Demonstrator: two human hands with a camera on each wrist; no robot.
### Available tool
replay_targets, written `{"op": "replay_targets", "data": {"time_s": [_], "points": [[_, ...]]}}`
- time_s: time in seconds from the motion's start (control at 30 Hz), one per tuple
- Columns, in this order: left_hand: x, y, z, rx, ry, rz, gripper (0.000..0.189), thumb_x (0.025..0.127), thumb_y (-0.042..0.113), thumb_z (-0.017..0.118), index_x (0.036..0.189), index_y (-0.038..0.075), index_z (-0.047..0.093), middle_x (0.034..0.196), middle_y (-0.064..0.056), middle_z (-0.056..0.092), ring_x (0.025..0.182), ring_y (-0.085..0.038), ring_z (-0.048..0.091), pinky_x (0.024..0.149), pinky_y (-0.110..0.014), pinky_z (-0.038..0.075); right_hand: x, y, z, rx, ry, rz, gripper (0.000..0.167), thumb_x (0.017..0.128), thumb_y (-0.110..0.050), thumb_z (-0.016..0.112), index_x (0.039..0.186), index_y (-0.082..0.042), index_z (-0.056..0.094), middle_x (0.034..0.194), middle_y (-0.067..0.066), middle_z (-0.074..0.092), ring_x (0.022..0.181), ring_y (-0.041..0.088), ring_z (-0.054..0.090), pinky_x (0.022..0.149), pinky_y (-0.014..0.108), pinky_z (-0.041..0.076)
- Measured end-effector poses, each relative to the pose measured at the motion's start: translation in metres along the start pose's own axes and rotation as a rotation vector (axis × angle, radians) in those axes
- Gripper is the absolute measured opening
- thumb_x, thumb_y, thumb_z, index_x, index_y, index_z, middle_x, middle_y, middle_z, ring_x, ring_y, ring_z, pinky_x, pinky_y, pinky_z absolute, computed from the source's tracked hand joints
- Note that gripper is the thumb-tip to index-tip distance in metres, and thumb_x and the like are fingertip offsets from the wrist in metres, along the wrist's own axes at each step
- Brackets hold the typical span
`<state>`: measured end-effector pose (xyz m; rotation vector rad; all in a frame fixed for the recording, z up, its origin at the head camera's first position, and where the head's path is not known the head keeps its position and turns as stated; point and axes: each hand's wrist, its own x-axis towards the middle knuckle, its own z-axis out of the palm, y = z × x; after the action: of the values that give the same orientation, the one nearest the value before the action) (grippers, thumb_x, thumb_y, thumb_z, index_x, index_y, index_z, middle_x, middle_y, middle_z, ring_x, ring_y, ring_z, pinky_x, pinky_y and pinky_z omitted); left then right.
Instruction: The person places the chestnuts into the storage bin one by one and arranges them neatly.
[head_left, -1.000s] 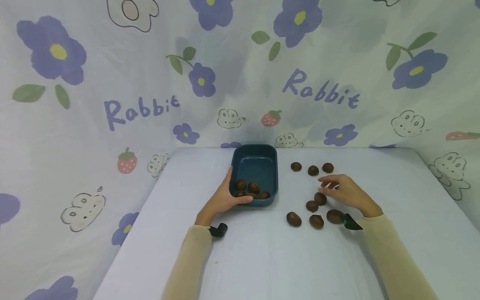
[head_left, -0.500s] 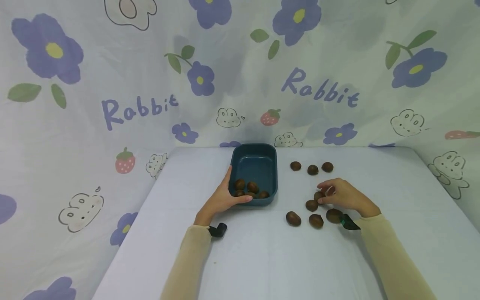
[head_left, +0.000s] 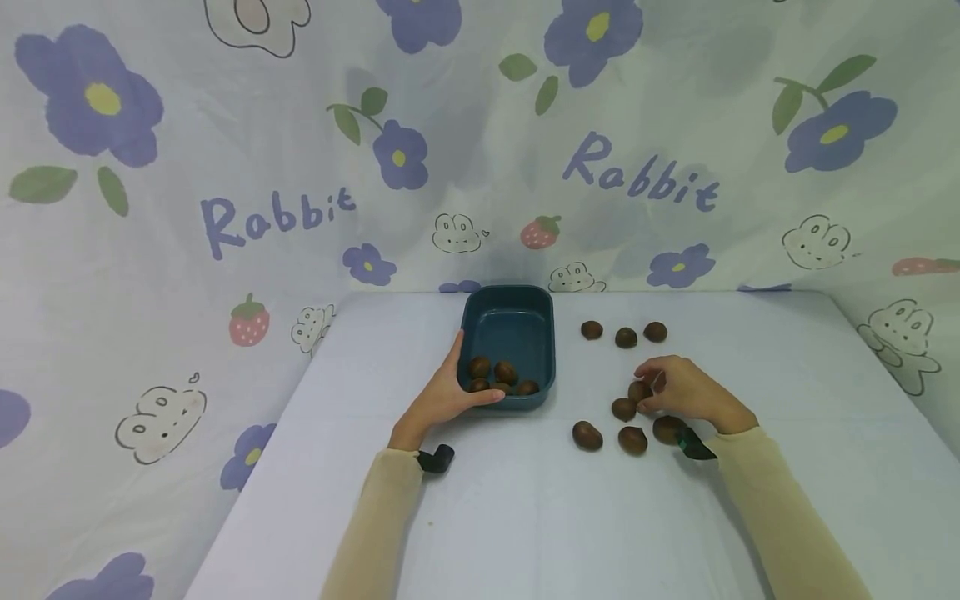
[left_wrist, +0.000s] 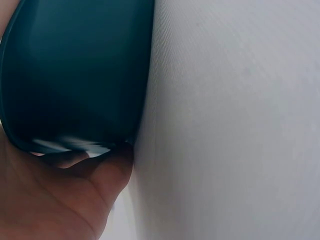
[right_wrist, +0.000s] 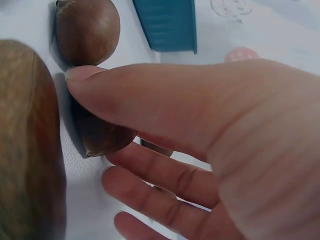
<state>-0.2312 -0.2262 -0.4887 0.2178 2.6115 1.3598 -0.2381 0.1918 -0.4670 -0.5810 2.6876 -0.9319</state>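
My left hand (head_left: 442,396) grips the near left corner of a dark teal rectangular dish (head_left: 517,333), thumb along the near side and fingers along the left wall. Several brown chestnuts (head_left: 505,372) lie at the near end inside it. To the right, my right hand (head_left: 684,390) pinches a chestnut (head_left: 639,390) on the table between thumb and fingers. In the right wrist view the thumb covers part of that chestnut (right_wrist: 102,134). Close beside it lies another chestnut (head_left: 623,408). The left wrist view shows the dish's outer wall (left_wrist: 80,75) against the palm.
Three chestnuts (head_left: 626,337) lie farther back, right of the dish. Nearer the body lie three more, including one on the left (head_left: 587,436) and one (head_left: 667,430) by the right wrist. A printed cloth (head_left: 465,150) hangs behind the white table (head_left: 540,508).
My right hand has come down toward the near side, and its thumb and fingers have closed around the chestnut. The left hand and dish stay in place.
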Motion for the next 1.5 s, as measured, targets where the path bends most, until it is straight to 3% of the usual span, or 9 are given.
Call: {"op": "replay_targets", "data": {"time_s": [0.3,0.53,0.93,1.5], "points": [[-0.001,0.001,0.000,-0.003,0.001,-0.002,0.137,0.071,0.069,0.085,0.164,0.040,-0.011,0.176,0.004,-0.001,0.164,-0.030,0.009,0.128,-0.064,0.019,-0.001,0.002,0.000,-0.034,0.031,0.019,0.032,0.080,-0.017,0.085,0.107,-0.003,0.073,0.088,0.004,0.069,0.081,0.017,0.059,0.072,0.029,0.049],[0.000,0.000,0.001,-0.001,-0.001,-0.005,0.138,0.070,0.070,0.085,0.165,0.038,-0.010,0.177,0.003,-0.001,0.164,-0.031,0.010,0.128,-0.065,0.019,-0.002,0.002,-0.002,-0.037,0.066,-0.015,0.028,0.082,-0.021,0.084,0.103,-0.005,0.077,0.083,0.001,0.070,0.077,0.015,0.058,0.068,0.027,0.049],[0.001,-0.001,0.000,0.011,0.001,-0.005,0.138,0.070,0.072,0.084,0.165,0.038,-0.010,0.177,0.003,-0.001,0.164,-0.031,0.009,0.127,-0.065,0.019,-0.005,-0.003,-0.007,0.047,0.175,-0.014,0.039,0.086,-0.027,0.083,0.117,-0.003,0.077,0.096,0.006,0.074,0.081,0.017,0.058,0.062,0.024,0.047],[-0.001,-0.001,-0.002,0.003,-0.001,-0.004,0.140,0.069,0.072,0.085,0.166,0.035,-0.010,0.177,0.002,0.000,0.164,-0.032,0.011,0.127,-0.065,0.019,-0.001,-0.021,0.001,0.182,0.267,0.016,0.043,0.087,-0.031,0.084,0.121,-0.006,0.075,0.079,0.006,0.055,0.071,0.015,0.051,0.054,0.023,0.040]]}}
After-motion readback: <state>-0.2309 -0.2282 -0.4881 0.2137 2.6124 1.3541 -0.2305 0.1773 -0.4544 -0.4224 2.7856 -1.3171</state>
